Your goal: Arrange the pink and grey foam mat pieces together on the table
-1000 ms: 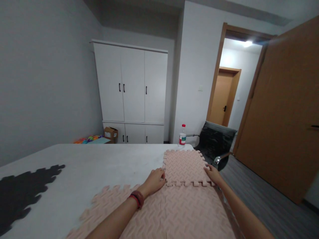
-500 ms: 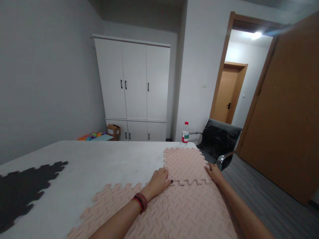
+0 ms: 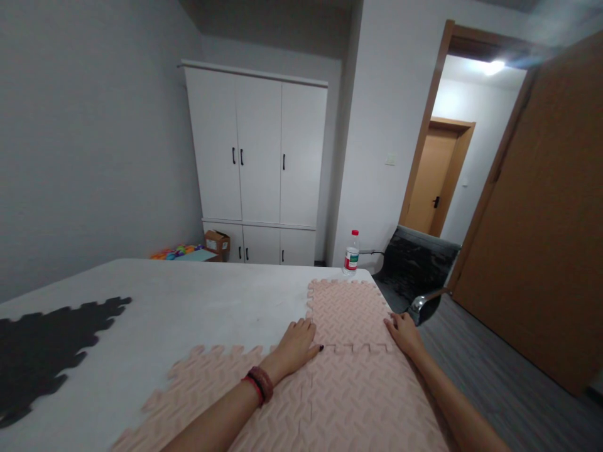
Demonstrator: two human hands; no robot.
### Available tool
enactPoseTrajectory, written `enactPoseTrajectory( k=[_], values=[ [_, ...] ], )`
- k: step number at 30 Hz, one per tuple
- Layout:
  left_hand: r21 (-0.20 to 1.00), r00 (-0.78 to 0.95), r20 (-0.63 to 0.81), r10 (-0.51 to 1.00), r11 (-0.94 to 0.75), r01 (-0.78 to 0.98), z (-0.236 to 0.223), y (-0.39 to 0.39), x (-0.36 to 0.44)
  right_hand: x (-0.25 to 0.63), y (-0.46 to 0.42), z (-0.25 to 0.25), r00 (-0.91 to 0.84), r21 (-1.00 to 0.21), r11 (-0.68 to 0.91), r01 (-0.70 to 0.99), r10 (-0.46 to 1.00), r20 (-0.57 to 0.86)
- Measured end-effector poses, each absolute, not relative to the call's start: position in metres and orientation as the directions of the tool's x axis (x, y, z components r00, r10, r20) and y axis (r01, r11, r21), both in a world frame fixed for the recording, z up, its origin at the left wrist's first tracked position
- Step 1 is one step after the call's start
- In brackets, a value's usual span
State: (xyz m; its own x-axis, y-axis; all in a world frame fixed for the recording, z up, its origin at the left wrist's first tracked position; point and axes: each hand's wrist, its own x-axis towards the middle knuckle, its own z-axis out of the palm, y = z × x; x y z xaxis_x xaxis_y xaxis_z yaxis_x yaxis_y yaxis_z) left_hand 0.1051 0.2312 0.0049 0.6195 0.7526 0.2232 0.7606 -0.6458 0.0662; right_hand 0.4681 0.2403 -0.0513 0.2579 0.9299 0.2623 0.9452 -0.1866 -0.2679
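The far pink foam tile (image 3: 348, 309) now sits locked into the near pink tiles (image 3: 330, 402), its toothed seam closed since a second ago. The left hand (image 3: 296, 344) lies flat and open on the seam's left end; the right hand (image 3: 404, 333) presses open at the tile's right edge, by the table (image 3: 188, 307) edge. Bare tabletop stretches left toward a black mat (image 3: 47, 345).

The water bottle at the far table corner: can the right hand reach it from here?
Probably yes: the right hand has only flat pink mat before the bottle, though far.
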Motion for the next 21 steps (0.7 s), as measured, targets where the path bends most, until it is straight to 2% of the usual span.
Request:
enactPoseTrajectory(
  k=[4,7,12,17,21],
  values=[
    [0.066,0.630,0.242,0.738,-0.661,0.748,0.012,0.230,0.111,0.459,0.232,-0.035,0.268,-0.213,-0.214,0.953,0.925,0.269],
    [0.066,0.723,0.235,0.650,-0.752,0.656,0.017,0.225,0.120,0.439,0.231,-0.022,0.250,-0.180,-0.203,0.963,0.921,0.299],
    [0.106,0.867,0.150,0.475,-0.880,0.464,0.010,0.220,0.133,0.385,0.236,-0.025,0.061,-0.153,-0.022,0.988,0.965,0.257],
    [0.170,0.862,0.126,0.490,-0.867,0.468,-0.003,0.226,0.130,0.363,0.234,-0.038,-0.029,-0.168,0.049,0.985,0.992,0.119],
    [0.214,0.854,0.102,0.510,-0.850,0.482,-0.005,0.226,0.124,0.365,0.232,-0.037,-0.031,-0.169,0.046,0.985,0.996,0.086]
  ],
)
